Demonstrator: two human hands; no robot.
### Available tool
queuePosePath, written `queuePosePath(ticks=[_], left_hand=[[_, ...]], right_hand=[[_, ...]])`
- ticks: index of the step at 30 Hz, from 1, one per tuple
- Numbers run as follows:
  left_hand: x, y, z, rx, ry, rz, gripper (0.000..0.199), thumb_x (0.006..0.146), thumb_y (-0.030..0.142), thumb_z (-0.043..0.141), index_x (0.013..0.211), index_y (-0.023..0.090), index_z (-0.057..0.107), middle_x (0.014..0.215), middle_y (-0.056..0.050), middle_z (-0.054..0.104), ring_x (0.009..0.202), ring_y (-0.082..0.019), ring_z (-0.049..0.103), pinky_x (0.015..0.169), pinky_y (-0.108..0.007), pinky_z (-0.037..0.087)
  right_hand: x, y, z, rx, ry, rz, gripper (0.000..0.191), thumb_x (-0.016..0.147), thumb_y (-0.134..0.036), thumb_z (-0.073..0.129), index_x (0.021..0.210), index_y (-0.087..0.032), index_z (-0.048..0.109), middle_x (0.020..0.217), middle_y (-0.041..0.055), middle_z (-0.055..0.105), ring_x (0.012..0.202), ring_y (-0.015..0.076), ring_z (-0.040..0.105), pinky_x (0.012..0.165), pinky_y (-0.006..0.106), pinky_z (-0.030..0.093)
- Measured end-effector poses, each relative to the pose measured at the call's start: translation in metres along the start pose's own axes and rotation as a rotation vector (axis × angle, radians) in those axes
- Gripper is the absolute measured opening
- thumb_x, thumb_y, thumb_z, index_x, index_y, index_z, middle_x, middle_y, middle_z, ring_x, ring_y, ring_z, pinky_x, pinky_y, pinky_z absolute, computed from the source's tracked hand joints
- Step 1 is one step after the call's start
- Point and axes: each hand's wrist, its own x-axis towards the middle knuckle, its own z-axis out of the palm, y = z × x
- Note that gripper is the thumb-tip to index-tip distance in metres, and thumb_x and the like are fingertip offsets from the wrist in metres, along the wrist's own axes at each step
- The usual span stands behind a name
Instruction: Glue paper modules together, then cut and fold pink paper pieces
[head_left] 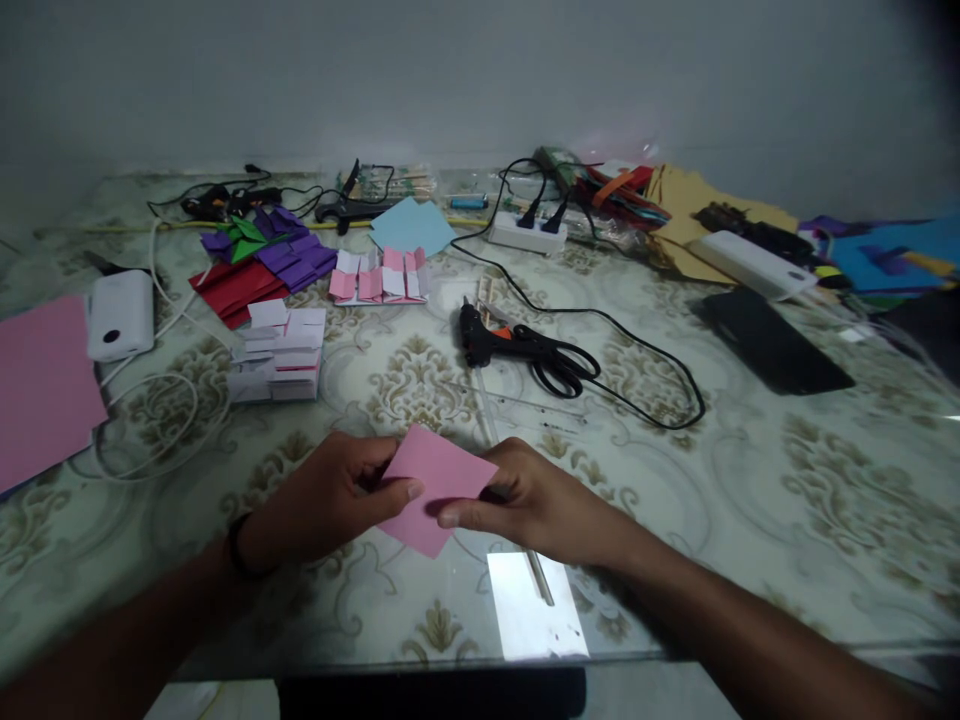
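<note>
A square of pink paper (442, 465) is held up over the front middle of the table. My left hand (352, 485) pinches its left side, thumb lying on the top face. At its right side my right hand (525, 505) grips the same sheet, thumb on top and the other fingers behind it. Below my right hand a white bright patch (532, 610) lies on the table, with a slim metallic rod (540, 580) across it. Just ahead of the hands lies a clear ruler (517, 405).
Beyond sit a black glue gun (484, 340), scissors (566, 370), a phone (776, 340) and a power strip (525, 235). Folded white papers (277, 355), pink-white folded pieces (379, 280), purple strips (296, 260) and light blue sheets (412, 228) lie left of centre. Pink sheets (45, 390) rest far left.
</note>
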Motion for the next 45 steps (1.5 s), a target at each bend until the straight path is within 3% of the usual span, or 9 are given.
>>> queuePosePath(ticks=[6, 11, 15, 19, 24, 28, 35, 41, 45], left_hand=[[0.0, 0.0, 0.0, -0.047, -0.02, -0.024, 0.028, 0.097, 0.035, 0.059, 0.078, 0.015, 0.061, 0.066, 0.006, 0.046, 0.06, -0.009, 0.039, 0.054, -0.022, 0.03], [0.0, 0.003, -0.003, -0.283, 0.049, -0.01, 0.03, 0.095, 0.044, 0.063, 0.091, 0.014, 0.067, 0.08, -0.001, 0.067, 0.068, -0.013, 0.06, 0.061, -0.023, 0.045], [0.0, 0.001, -0.001, -0.333, -0.074, -0.111, 0.033, 0.09, 0.047, 0.069, 0.086, 0.014, 0.075, 0.077, -0.007, 0.079, 0.072, -0.02, 0.074, 0.07, -0.027, 0.056], [-0.003, 0.002, 0.006, -0.313, -0.133, -0.167, 0.027, 0.089, 0.041, 0.071, 0.088, 0.015, 0.078, 0.082, -0.008, 0.083, 0.073, -0.021, 0.077, 0.072, -0.028, 0.059], [-0.004, 0.01, 0.007, -0.274, -0.106, -0.189, 0.023, 0.09, 0.033, 0.068, 0.074, 0.017, 0.072, 0.067, -0.004, 0.078, 0.067, -0.019, 0.075, 0.068, -0.025, 0.058], [-0.004, 0.01, 0.005, -0.316, -0.115, -0.191, 0.016, 0.086, 0.031, 0.069, 0.076, 0.018, 0.071, 0.062, -0.001, 0.074, 0.059, -0.016, 0.071, 0.061, -0.023, 0.055], [-0.005, 0.004, 0.001, -0.246, -0.102, -0.177, 0.02, 0.088, 0.029, 0.066, 0.074, 0.016, 0.069, 0.063, 0.0, 0.075, 0.061, -0.015, 0.068, 0.064, -0.023, 0.051], [-0.004, 0.004, 0.0, -0.274, -0.068, -0.137, 0.029, 0.088, 0.03, 0.063, 0.062, 0.018, 0.067, 0.061, -0.002, 0.072, 0.059, -0.016, 0.066, 0.064, -0.026, 0.05], [-0.002, 0.003, -0.002, -0.206, -0.084, -0.121, 0.04, 0.093, 0.038, 0.059, 0.06, 0.018, 0.07, 0.062, -0.004, 0.075, 0.061, -0.017, 0.066, 0.065, -0.027, 0.05]], right_hand=[[0.001, -0.002, 0.0, 0.085, -0.039, 0.055, 0.043, 0.096, -0.049, 0.075, 0.069, -0.016, 0.064, 0.058, -0.0079, 0.033, 0.052, 0.007, 0.026, 0.047, 0.025, 0.019], [0.0, -0.002, 0.001, 0.165, 0.148, 0.092, 0.053, 0.093, -0.056, 0.076, 0.062, -0.018, 0.056, 0.058, -0.0066, 0.037, 0.054, 0.0088, 0.031, 0.051, 0.026, 0.023], [0.0, 0.003, 0.006, 0.226, 0.311, 0.112, 0.054, 0.092, -0.058, 0.075, 0.061, -0.018, 0.056, 0.058, -0.0035, 0.047, 0.056, 0.0107, 0.04, 0.054, 0.027, 0.028], [0.002, 0.006, 0.015, 0.26, 0.26, 0.097, 0.054, 0.093, -0.06, 0.073, 0.063, -0.018, 0.058, 0.06, -0.0021, 0.052, 0.057, 0.0113, 0.042, 0.055, 0.027, 0.031], [0.003, 0.006, 0.021, 0.274, 0.198, 0.067, 0.052, 0.096, -0.059, 0.07, 0.065, -0.018, 0.058, 0.062, -0.0033, 0.05, 0.058, 0.0104, 0.039, 0.054, 0.026, 0.029], [0.003, 0.004, 0.018, 0.27, 0.204, 0.091, 0.059, 0.091, -0.064, 0.073, 0.058, -0.019, 0.052, 0.057, -0.0042, 0.046, 0.055, 0.0098, 0.038, 0.053, 0.027, 0.027], [0.005, 0.002, 0.003, 0.288, 0.342, 0.08, 0.061, 0.093, -0.057, 0.074, 0.051, -0.019, 0.051, 0.05, -0.0058, 0.042, 0.05, 0.0094, 0.033, 0.053, 0.028, 0.025], [0.006, 0.011, -0.017, 0.301, 0.639, 0.011, 0.06, 0.095, -0.061, 0.071, 0.054, -0.021, 0.052, 0.052, -0.0036, 0.045, 0.053, 0.0129, 0.039, 0.055, 0.03, 0.031], [0.005, 0.005, -0.018, 0.221, 0.539, 0.025, 0.064, 0.098, -0.07, 0.061, 0.057, -0.021, 0.053, 0.055, -0.0029, 0.045, 0.054, 0.0133, 0.038, 0.054, 0.03, 0.029]])
